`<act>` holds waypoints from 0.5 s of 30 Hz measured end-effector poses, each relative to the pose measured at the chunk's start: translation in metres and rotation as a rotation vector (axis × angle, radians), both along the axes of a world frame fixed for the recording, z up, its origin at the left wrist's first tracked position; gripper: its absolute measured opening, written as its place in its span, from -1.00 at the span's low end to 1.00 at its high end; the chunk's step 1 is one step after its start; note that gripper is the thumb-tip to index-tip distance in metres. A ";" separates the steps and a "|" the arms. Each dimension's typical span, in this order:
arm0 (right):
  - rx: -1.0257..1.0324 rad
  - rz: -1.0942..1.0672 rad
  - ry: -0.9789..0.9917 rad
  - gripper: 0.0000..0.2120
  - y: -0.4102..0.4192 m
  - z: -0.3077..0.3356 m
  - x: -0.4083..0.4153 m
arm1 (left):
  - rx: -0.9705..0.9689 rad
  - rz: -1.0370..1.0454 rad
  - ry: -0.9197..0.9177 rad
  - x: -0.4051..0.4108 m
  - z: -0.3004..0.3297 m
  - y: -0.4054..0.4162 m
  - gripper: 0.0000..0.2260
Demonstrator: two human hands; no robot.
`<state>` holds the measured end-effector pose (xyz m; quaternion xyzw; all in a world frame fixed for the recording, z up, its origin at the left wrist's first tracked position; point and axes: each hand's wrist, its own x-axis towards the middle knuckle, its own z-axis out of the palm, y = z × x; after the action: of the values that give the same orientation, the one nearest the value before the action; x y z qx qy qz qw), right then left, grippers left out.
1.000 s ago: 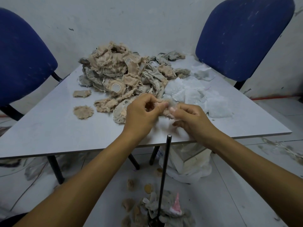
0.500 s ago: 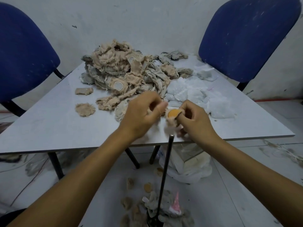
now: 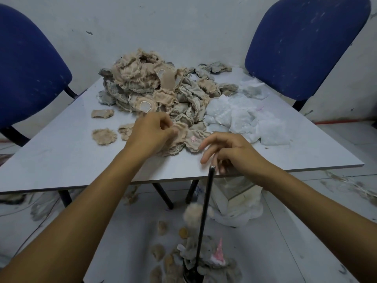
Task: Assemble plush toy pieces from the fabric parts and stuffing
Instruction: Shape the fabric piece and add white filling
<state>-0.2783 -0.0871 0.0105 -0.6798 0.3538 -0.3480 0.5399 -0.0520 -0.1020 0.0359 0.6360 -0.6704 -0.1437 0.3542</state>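
- The table (image 3: 61,160) carries the bulk of the unfinished work: a big heap of fabric pieces (image 3: 151,88) lies just beyond the left hand, and it looks far from used up.
- The pile of white stuffing (image 3: 244,121) sits beyond the right hand, well apart from its fingertips, and seems hardly drawn on.
- On the floor below both hands lies a scatter of pieces (image 3: 204,260) around the foot of a black rod (image 3: 206,211); whether these are finished parts or discards I cannot tell, and they are few beside the heap above.
- A fuzzy beige piece (image 3: 193,216) shows blurred in mid-air under the right hand, beside the rod; I judge it is dropping toward that scatter.
- The left hand (image 3: 151,133) has fingers curled in a pinch on a frilled fabric piece (image 3: 181,131) at the near edge of the heap, likely the next one to work.
- The right hand (image 3: 230,154) hangs over the table's near edge with fingers spread loosely, holding nothing.
- A small piece with a pink mark (image 3: 193,139) lies between the two hands, untouched.
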 end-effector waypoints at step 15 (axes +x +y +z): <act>-0.125 -0.106 -0.101 -0.69 0.003 -0.006 0.000 | 0.127 -0.463 0.486 -0.040 -0.004 0.015 -0.90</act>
<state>-0.2784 -0.0840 0.0047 -0.6743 0.3393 -0.4313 0.4942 -0.0921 -0.0874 0.0323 0.4346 -0.6829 -0.4091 0.4213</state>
